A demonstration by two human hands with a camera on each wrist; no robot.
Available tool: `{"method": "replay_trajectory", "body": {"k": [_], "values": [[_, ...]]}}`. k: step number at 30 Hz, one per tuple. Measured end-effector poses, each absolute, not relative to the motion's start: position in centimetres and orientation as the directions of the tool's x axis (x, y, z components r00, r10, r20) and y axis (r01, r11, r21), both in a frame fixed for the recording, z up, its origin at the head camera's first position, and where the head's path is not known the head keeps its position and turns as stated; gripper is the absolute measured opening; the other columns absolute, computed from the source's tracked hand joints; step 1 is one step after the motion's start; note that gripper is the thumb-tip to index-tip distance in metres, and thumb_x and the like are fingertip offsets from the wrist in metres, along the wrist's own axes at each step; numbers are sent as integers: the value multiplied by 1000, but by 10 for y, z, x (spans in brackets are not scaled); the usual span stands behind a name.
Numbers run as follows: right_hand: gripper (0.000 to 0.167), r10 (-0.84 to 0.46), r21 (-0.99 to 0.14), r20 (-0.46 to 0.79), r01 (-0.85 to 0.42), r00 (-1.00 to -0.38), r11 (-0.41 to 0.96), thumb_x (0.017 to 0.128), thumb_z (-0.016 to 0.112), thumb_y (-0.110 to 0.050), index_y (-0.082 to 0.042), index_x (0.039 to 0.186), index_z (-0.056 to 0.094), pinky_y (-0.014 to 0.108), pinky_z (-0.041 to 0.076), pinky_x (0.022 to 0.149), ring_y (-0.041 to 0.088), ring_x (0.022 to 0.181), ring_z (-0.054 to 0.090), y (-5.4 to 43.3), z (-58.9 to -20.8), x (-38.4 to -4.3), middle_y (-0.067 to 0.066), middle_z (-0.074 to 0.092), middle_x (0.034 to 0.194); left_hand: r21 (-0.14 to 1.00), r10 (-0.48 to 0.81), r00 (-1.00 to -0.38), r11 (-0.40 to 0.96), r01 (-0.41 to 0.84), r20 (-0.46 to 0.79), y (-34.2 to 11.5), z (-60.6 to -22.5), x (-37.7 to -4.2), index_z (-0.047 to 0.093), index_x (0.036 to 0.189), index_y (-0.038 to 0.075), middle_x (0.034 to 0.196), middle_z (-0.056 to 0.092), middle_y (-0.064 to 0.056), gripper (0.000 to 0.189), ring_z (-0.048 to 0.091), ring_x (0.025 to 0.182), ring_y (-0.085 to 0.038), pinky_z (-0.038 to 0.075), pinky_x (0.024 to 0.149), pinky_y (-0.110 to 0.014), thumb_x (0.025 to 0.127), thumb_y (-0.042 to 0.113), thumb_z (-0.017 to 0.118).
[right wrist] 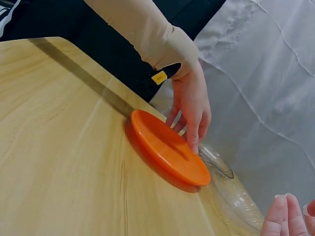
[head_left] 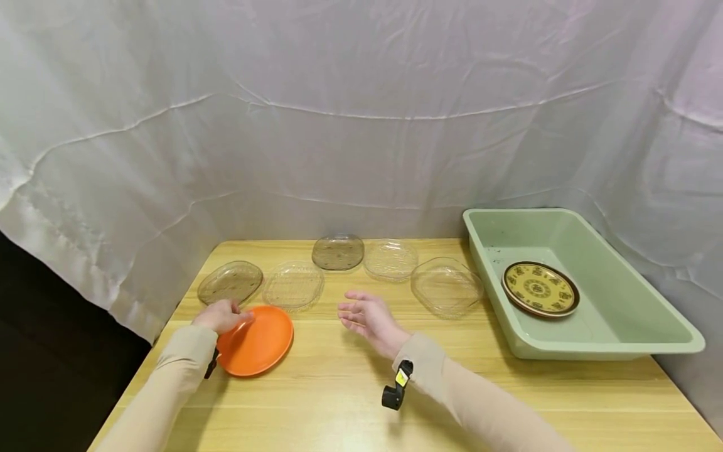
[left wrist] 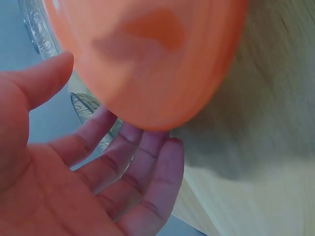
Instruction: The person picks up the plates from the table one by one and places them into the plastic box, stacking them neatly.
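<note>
1. Orange plate (head_left: 258, 348) is at nine o'clock from the right hand (head_left: 373, 319).
2. Left hand (head_left: 221, 315) pinches its edge at ten o'clock.
3. Right hand hangs over the desk (head_left: 330, 395), fingers loosely apart.

Orange plate (head_left: 262, 349), face up
It was round, plain and glossy, with a shallow raised rim, at the left of the worktop (head_left: 339, 402).
</note>
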State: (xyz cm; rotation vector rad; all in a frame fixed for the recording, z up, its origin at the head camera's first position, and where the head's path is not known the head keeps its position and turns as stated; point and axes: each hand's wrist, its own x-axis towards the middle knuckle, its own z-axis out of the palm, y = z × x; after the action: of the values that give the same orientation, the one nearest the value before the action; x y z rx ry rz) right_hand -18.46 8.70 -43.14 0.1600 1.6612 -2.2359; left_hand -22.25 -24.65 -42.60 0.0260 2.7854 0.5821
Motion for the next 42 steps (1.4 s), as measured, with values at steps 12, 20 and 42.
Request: {"method": "replay_trajectory", "body": {"k": [12, 20, 42], "values": [[53, -230, -900, -311, 364, -922, -239, 93, 47, 3, 6, 146, 41, 24, 59, 88, 20, 99, 65, 82, -437, -181, 31, 54, 138, 425, 85, -948, 903, -57, -307, -243, -431, -225, 54, 92, -2, 84, 54, -10, 40, 52, 79, -25, 41, 65, -28, 93, 35, 70], [52, -229, -897, -318, 370, -920, -242, 94, 50, 2, 5, 145, 42, 24, 58, 89, 19, 99, 65, 84, -440, -178, 26, 59, 133, 432, 100, -939, 900, -55, -328, -237, -433, -222, 57, 88, 0, 80, 53, -8, 36, 52, 76, -23, 42, 64, -28, 94, 33, 69], [53, -193, -886, -342, 384, -920, -260, 96, 44, 1, 4, 148, 39, 39, 51, 110, 37, 127, 58, 101, -451, -185, 31, 50, 145, 513, 312, -915, 846, 144, -257, -183, -430, -222, 67, 94, 1, 89, 64, -11, 39, 56, 80, -20, 48, 71, -30, 98, 39, 62]]}}
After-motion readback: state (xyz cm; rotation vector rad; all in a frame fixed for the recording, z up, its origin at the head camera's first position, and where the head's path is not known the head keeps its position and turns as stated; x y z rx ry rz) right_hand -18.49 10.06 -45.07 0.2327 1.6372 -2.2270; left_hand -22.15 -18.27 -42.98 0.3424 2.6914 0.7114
